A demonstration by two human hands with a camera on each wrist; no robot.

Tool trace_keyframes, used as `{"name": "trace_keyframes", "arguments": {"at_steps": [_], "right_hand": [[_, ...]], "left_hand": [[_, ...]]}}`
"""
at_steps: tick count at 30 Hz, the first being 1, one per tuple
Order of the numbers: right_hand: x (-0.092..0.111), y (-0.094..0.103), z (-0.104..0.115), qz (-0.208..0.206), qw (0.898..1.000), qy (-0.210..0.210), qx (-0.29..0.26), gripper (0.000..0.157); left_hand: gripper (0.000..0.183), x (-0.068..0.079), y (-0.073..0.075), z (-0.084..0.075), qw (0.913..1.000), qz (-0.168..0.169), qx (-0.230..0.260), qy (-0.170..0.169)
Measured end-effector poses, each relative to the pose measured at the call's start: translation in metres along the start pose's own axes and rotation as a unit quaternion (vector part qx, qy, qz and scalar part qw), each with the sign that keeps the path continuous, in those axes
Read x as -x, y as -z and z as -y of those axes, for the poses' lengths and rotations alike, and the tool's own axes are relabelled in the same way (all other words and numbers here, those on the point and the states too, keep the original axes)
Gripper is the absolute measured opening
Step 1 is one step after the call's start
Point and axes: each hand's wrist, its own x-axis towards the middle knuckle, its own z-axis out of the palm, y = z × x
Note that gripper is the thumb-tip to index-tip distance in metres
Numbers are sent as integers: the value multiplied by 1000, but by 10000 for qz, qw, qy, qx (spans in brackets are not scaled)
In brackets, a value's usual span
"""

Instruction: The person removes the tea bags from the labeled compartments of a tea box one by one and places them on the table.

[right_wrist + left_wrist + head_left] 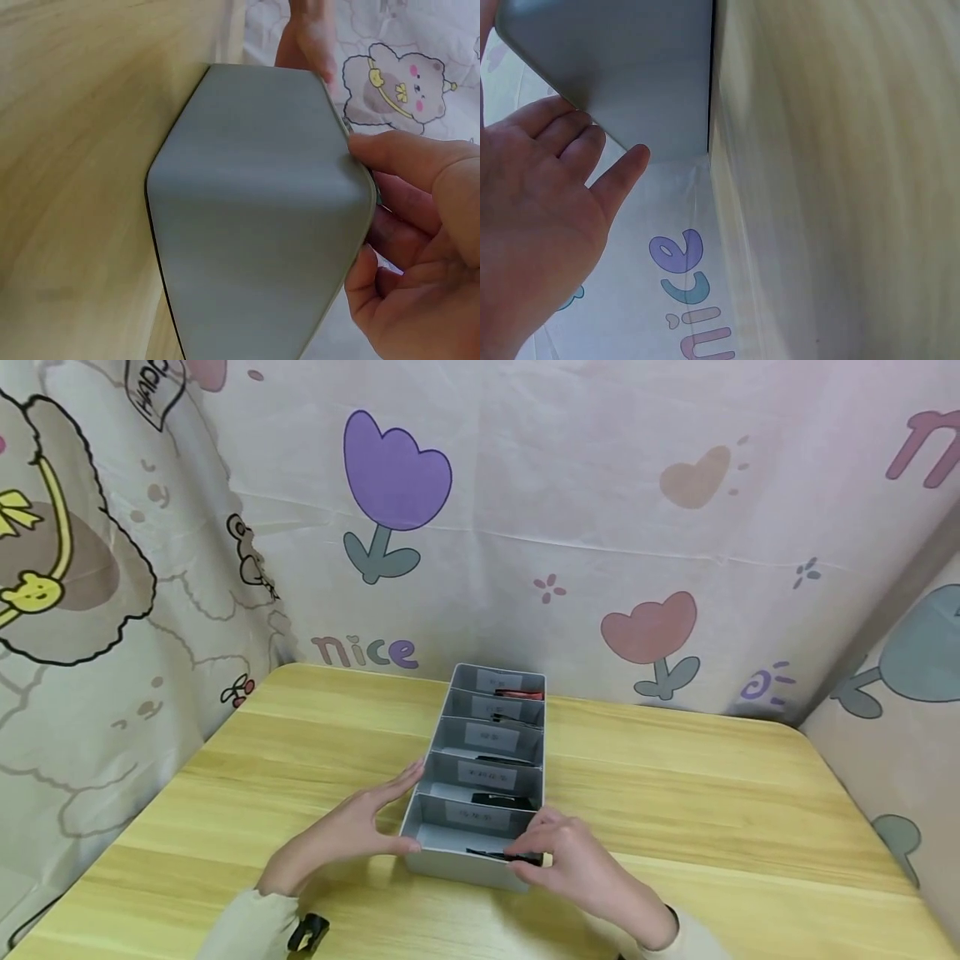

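Observation:
A long grey divider box (465, 870) sits on the table, split crosswise into several compartments with pale labels on their dividers. My right hand (573, 860) is at the near compartment's right corner, its thumb and index finger pinching a thin black item (487, 854) by the front rim. In the right wrist view, the thumb is at the rim and other fingers reach over the edge. Fingers spread, my left hand (356, 831) rests against the box's left side, its thumb at the near left corner. The left wrist view shows the left fingertips along the rim.
Farther compartments hold a black flat item (504, 800), thin dark items (506, 760) and a red item (519, 694) at the far end. Behind the wooden table (675, 793) hangs a printed curtain (510, 468), with more curtain at both sides.

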Motion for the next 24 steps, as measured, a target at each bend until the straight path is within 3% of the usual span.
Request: {"name": "trace_keyframes", "arguments": {"at_steps": [5,12,17,24], "right_hand": [[-1,-4,0,-169,9986,481,157,13],[0,-6,2,-336,9981,381,345,15],[1,-5,3,-425,9988,243,41,14],[-3,-3,5,-963,9936,107,-589,17]], "left_hand": [[97,0,0,1,10000,-26,-10,-31],[98,1,-2,-1,9996,-119,-236,105],[98,2,-2,-3,9989,-140,-418,156],[98,2,-1,-4,9989,-102,-420,199]]}}
